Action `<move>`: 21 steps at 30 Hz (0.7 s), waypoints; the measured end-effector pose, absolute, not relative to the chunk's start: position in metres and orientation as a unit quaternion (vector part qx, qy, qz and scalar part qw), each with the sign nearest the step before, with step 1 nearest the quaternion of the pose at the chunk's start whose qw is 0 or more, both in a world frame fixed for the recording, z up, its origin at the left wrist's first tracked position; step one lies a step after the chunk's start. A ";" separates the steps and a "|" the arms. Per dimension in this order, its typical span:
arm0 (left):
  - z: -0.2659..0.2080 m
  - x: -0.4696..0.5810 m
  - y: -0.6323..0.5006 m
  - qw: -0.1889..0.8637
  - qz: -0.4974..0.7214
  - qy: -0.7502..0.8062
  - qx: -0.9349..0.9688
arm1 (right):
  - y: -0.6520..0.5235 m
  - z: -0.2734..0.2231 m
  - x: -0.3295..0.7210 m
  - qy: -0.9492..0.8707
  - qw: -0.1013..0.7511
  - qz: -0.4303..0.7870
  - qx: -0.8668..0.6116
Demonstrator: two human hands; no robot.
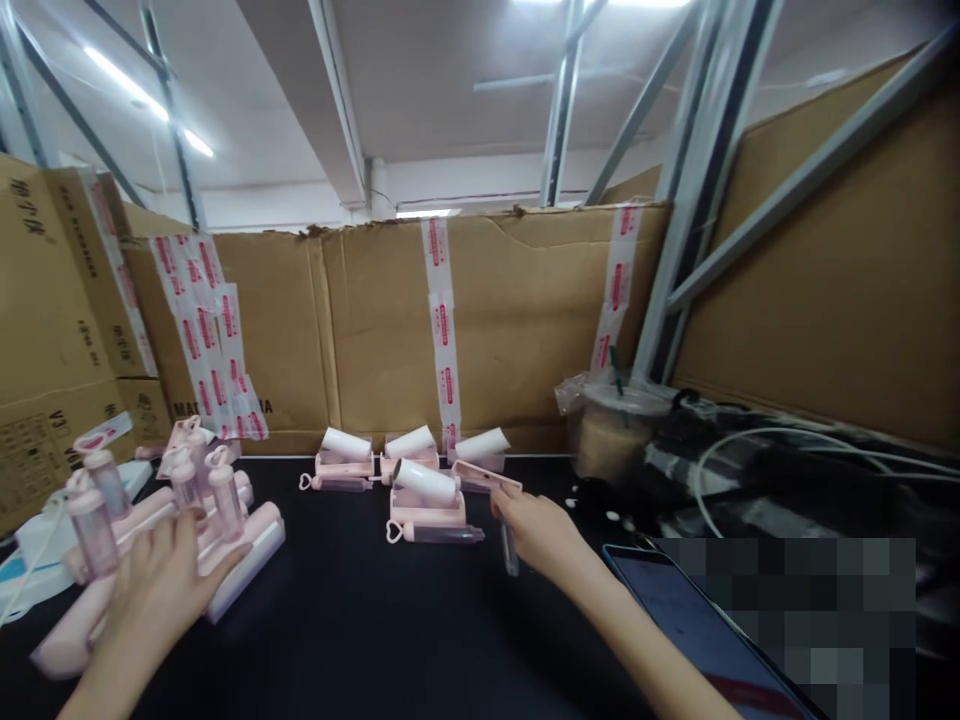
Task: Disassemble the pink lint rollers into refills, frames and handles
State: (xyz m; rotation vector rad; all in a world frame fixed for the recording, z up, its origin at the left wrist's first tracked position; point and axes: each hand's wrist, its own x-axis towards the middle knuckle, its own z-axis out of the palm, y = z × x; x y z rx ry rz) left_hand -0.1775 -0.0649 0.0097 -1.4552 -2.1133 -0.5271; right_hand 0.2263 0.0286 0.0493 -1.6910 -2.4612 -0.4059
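Note:
My left hand [154,575] rests over a group of pink lint rollers at the left, thumb spread away from the bent fingers. Near its thumb lies a pink-and-white roller [249,560], and clear handles with pink heart loops, such as this handle [225,495], stand up beyond the fingers. In the middle, my right hand [536,525] is closed on a slim pink lint roller piece [484,474]; a clear handle [510,552] points down below the fingers. Just left of it is a pink case [431,508] with a white roll [425,482] tilted on top and a heart-looped handle [442,534] in front.
Several similar sets with white rolls [347,443] stand along the cardboard wall [375,330]. To the right are a lidded drink cup [611,430], a phone [690,620] and a white cable [795,435] over dark clutter. A white device [37,560] sits far left.

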 end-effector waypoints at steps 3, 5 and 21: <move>-0.005 -0.176 -0.057 0.238 -0.124 -0.779 -0.567 | 0.030 0.035 0.226 -0.812 0.024 -0.100 -0.574; -0.011 -0.171 -0.056 0.228 -0.104 -0.769 -0.588 | 0.032 0.029 0.227 -0.810 0.005 -0.078 -0.581; 0.041 -0.039 -0.029 0.440 -0.305 -0.278 -0.798 | -0.005 0.041 0.176 -0.589 0.401 0.637 -0.294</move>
